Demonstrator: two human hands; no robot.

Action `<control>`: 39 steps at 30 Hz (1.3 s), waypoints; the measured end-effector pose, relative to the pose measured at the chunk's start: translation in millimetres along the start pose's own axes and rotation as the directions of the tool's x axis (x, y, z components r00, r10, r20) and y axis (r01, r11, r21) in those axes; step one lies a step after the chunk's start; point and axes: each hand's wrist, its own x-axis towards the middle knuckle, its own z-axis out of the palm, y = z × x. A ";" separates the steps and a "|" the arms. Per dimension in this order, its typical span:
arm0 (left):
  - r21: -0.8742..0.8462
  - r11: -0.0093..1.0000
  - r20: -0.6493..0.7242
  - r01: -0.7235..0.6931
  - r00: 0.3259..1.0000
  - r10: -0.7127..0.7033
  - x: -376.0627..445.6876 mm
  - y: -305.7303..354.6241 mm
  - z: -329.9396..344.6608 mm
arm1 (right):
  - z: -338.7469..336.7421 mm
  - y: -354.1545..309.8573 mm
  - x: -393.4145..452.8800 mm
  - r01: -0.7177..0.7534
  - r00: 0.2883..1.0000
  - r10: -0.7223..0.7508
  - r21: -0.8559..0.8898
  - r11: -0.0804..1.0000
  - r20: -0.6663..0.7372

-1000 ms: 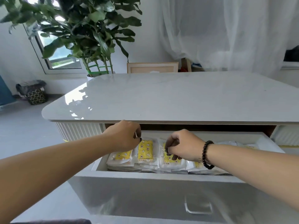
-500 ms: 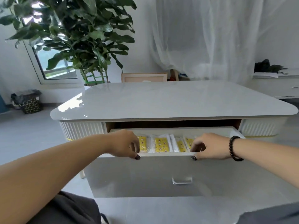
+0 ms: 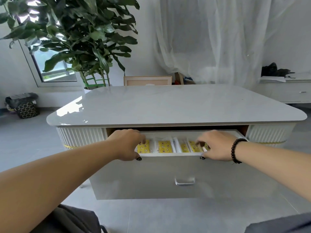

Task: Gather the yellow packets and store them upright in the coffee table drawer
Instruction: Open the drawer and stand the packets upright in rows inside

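In the drawer: yellow packets [image 3: 164,146] stand in a row just behind the drawer front [image 3: 168,179], their printed faces turned toward the camera; four or so are visible between the two hands, in clear wrappers.
Drawer: pulled partly out from under the coffee table top [image 3: 176,105], its front panel hanging forward of the ribbed table body, with the handle [image 3: 184,181] low on the panel and untouched.
Left hand [image 3: 128,144]: at the left end of the drawer's top edge, fingers curled over into the drawer and the thumb against the outside of the front panel, so it grips the edge; its fingertips sit at or on the leftmost packet, and I cannot tell whether they press it.
Right hand [image 3: 217,145]: toward the right of the same edge, thumb on the outside of the panel and fingers bent down among the rightmost packets; the fingers are blurred, so whether they pinch a packet or only the edge is unclear.
Table top: no packets visible on it.
Done, by my reading: the gathering appears finished, and the packets are in the drawer standing on edge.
Left, by my reading: perhaps straightening the end packets, which lean a little, then pushing the drawer shut.
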 end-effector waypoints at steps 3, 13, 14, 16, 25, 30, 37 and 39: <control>0.052 0.998 -0.089 0.023 0.996 -0.018 14.2 -8.6 3.5 | 0.9 3.7 14.3 0.015 0.993 -0.031 -0.136 0.991 -0.117; 0.215 0.973 -0.108 0.089 0.992 -0.067 62.6 -39.0 17.7 | -1.9 19.7 69.9 -0.017 0.993 -0.013 -0.253 0.967 -0.115; 0.209 0.973 -0.115 0.095 0.991 -0.072 66.8 -40.9 19.9 | -0.1 20.5 75.3 -0.009 0.993 -0.022 -0.255 0.967 -0.116; 0.231 0.968 -0.148 0.098 0.987 -0.064 75.2 -42.8 24.4 | 4.9 21.7 86.2 0.009 0.991 -0.042 -0.255 0.967 -0.124; 0.226 0.971 -0.297 0.081 0.955 -0.010 114.3 -54.8 37.4 | 29.7 37.9 128.4 -0.007 0.946 -0.077 -0.254 0.967 -0.316; 0.193 0.977 -0.304 0.090 0.952 -0.028 129.1 -58.8 40.4 | 35.1 46.5 144.2 0.021 0.909 -0.119 -0.241 0.970 -0.399; 0.108 0.988 -0.212 0.111 0.974 -0.086 134.3 -57.8 30.9 | 35.7 43.5 145.0 0.033 0.916 -0.127 -0.243 0.970 -0.380; 0.065 0.990 -0.150 0.125 0.982 -0.114 131.1 -57.1 23.1 | 30.7 39.7 142.5 -0.002 0.935 -0.090 -0.260 0.966 -0.343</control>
